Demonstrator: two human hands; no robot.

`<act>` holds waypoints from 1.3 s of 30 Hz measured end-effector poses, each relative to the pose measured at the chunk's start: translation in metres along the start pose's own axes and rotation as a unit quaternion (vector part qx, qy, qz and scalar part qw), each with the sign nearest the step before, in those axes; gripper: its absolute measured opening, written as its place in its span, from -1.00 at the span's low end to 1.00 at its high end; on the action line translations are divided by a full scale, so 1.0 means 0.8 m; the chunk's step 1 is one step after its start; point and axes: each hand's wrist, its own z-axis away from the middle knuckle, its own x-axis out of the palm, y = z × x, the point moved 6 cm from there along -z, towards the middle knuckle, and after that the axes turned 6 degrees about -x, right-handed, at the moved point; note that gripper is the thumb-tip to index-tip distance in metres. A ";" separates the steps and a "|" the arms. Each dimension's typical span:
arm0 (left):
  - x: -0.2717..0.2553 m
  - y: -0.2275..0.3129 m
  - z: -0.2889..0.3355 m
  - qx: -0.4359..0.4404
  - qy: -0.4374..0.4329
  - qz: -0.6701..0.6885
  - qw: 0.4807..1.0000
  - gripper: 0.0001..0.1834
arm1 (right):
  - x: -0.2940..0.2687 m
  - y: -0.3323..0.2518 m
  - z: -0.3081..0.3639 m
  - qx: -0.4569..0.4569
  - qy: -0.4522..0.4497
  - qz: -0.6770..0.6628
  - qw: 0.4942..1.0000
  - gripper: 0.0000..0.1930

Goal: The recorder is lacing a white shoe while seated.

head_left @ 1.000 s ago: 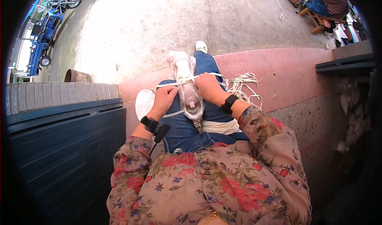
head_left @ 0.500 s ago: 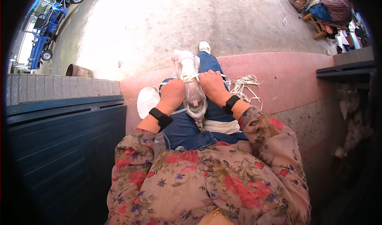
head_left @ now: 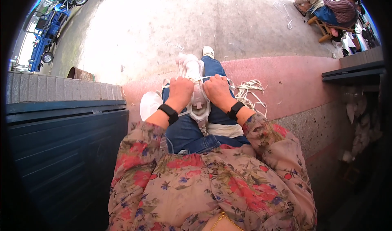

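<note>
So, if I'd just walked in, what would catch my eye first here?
Probably the flowered shirt, filling the lower middle. Farther up, near the centre, the left grip and right grip flank a pale shoe, a white lace stretched between them. Right of them, loose pale laces heap on the pink floor.

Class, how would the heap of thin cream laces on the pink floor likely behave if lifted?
The heap of thin cream laces would probably droop, as it lies in loose curves. It may also snag on itself, since its loops overlap.
</note>
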 end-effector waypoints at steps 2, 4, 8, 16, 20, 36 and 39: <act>-0.006 -0.004 0.012 -0.047 0.051 0.037 0.997 -0.91 | -0.004 -0.001 0.004 0.012 -0.002 -0.017 1.000 -0.77; -0.025 -0.003 0.033 -0.123 0.127 0.069 0.982 -0.82 | -0.009 -0.007 0.006 0.002 -0.014 -0.005 1.000 -0.73; -0.023 0.001 0.045 -0.148 0.080 0.058 0.984 -0.81 | 0.005 0.006 0.009 0.034 -0.057 -0.008 0.998 -0.83; -0.019 -0.026 0.024 -0.132 0.030 0.185 0.973 -0.80 | 0.008 0.021 0.016 0.044 -0.005 -0.168 0.985 -0.84; -0.010 -0.025 -0.041 -0.070 0.059 0.298 0.950 -0.75 | 0.011 0.019 0.018 0.045 0.062 -0.233 0.969 -0.83; 0.001 -0.042 -0.085 -0.262 -0.232 0.691 0.632 -0.41 | -0.050 -0.011 -0.024 -0.122 0.131 -0.061 0.982 -0.85; 0.019 -0.036 -0.076 -0.273 -0.266 0.682 0.624 -0.44 | -0.212 -0.011 -0.058 -0.104 0.387 -0.175 0.899 -0.94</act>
